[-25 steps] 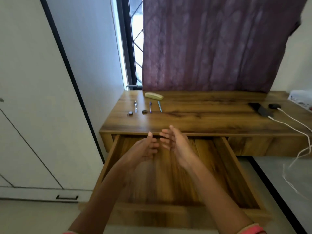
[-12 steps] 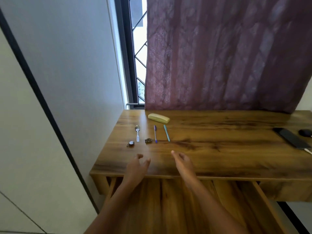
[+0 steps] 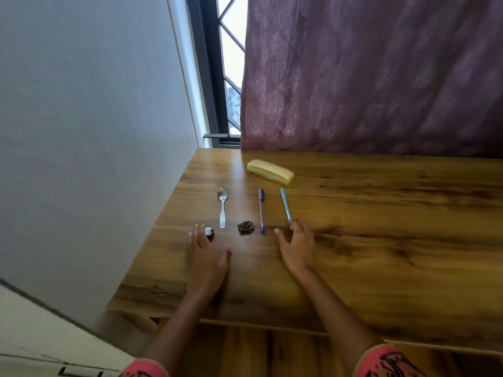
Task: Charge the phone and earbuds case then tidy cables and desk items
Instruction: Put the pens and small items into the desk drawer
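Small items lie in a row on the wooden desk (image 3: 381,240): a small round dark object with a pale top (image 3: 209,232), a metal spoon (image 3: 223,206), a dark crumpled lump (image 3: 246,227), a blue pen (image 3: 261,209) and a teal pen (image 3: 285,204). A yellow case (image 3: 270,171) lies behind them. My left hand (image 3: 205,254) is spread open over the desk, its fingertips beside the round object. My right hand (image 3: 296,244) is open too, fingertips at the near end of the teal pen. Phone and earbuds case are out of view.
A grey wall (image 3: 95,131) borders the desk's left edge. A dark red curtain (image 3: 367,77) hangs behind the desk, with a barred window (image 3: 228,63) beside it. The open drawer (image 3: 272,349) sits below the desk's front edge, under my forearms.
Both hands rose from over the open drawer and reached forward across the desk to the row of small items. The view moved closer and left, so phone and cables left the frame.
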### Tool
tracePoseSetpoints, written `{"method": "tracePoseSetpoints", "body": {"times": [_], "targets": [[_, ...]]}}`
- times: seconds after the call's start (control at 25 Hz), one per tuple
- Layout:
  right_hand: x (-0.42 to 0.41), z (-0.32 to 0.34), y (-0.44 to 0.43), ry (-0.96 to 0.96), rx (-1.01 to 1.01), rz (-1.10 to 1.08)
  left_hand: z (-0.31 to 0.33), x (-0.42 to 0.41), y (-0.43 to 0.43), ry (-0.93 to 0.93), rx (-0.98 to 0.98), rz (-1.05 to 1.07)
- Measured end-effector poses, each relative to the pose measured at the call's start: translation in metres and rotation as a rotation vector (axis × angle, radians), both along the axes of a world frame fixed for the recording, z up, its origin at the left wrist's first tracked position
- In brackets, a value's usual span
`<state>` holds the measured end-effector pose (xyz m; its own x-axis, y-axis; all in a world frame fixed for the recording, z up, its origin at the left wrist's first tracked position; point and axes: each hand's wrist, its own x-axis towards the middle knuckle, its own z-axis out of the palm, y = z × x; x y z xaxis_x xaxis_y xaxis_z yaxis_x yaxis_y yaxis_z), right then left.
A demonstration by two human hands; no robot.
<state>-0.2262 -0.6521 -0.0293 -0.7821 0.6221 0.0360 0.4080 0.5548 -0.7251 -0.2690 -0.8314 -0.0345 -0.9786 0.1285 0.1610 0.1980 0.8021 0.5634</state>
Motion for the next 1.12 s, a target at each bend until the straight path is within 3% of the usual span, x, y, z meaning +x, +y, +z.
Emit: {"method": "tracePoseSetpoints", "body": {"times": [0.12,0.28,0.56,0.92,1.12], "targets": [[-0.023,-0.012,0.010,0.010,0.224,-0.060,-0.013,-0.015,0.003,-0.007,-0.017,0.034],[-0.032,-0.015,0.012,0.051,0.354,-0.087,-0.013,-0.020,0.007,0.092,-0.047,0.099],[0.002,-0.009,0.003,0.113,0.249,-0.110,-0.008,-0.014,0.000,0.113,0.164,0.037],[0.110,0.009,-0.022,0.203,-0.415,-0.374,0.013,0.086,-0.017,-0.005,0.440,-0.039],[0.200,0.012,-0.045,0.403,-0.773,-0.501,0.025,0.171,-0.007,-0.093,0.539,-0.164]]}}
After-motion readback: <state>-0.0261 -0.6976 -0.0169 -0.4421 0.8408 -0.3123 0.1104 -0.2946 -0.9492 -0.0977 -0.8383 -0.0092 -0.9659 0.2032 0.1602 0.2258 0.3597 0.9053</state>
